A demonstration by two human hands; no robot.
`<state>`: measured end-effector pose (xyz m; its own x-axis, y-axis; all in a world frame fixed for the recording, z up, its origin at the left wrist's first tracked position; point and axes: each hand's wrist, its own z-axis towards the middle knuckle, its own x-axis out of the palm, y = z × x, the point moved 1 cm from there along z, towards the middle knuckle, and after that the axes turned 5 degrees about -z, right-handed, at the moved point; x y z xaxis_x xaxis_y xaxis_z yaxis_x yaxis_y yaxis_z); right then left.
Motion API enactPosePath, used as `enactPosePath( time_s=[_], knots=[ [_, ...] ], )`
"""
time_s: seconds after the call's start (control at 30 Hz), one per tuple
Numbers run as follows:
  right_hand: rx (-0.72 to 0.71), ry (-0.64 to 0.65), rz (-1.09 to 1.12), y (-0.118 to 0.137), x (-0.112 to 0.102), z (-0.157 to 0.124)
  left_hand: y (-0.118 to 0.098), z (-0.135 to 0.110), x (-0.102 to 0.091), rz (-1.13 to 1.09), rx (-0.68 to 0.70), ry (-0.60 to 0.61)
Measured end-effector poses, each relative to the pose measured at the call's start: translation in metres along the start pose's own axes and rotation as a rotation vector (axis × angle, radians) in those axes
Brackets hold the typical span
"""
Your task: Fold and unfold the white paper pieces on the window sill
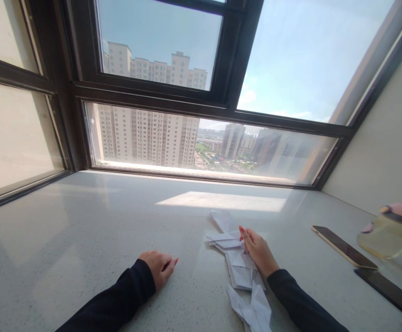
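A row of folded white paper pieces [243,275] lies on the pale speckled sill, some overlapping, with pointed flaps sticking up at the near end. My right hand [258,251] is at the right side of this row, its fingers bent and pinched at the edge of one folded paper [230,240]; the lower fingertips are partly hidden. Left of the papers and apart from them, my left hand [157,267] rests on the sill with its fingers curled in and nothing visible in it.
At the right lie a phone [344,246] and a dark flat object [391,295], beside a clear bottle [387,235] with a pink lid. A dark-framed window [201,103] stands behind the sill [83,230], and a wall [381,152] bounds it on the right.
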<state>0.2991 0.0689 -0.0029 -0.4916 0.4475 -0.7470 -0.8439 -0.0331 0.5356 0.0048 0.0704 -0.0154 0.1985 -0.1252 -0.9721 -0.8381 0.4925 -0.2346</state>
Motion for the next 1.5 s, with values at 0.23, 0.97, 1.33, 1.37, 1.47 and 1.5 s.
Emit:
enactPosePath(
  time_s=[0.23,0.97,1.33,1.37,1.47,1.5],
  knots=[
    [-0.003,0.009,-0.009,-0.0020,0.0018,-0.0001,0.0006,-0.0003,0.0001,-0.007,-0.004,0.005],
    [-0.020,-0.002,-0.058,-0.0047,0.0050,0.0016,0.0025,0.0008,0.0039,-0.022,-0.001,-0.009],
    [-0.015,0.008,-0.063,-0.0010,0.0027,0.0007,0.0014,0.0001,0.0012,0.031,0.009,-0.021],
    [-0.015,0.008,-0.063,-0.0006,0.0025,0.0006,0.0013,0.0000,0.0009,0.030,0.009,-0.020],
    [-0.016,0.011,-0.064,0.0001,0.0023,0.0005,0.0009,-0.0004,0.0004,0.005,0.003,-0.024],
    [-0.016,0.012,-0.064,0.0002,0.0023,0.0005,0.0008,-0.0006,0.0003,-0.003,0.002,-0.023]
  ],
)
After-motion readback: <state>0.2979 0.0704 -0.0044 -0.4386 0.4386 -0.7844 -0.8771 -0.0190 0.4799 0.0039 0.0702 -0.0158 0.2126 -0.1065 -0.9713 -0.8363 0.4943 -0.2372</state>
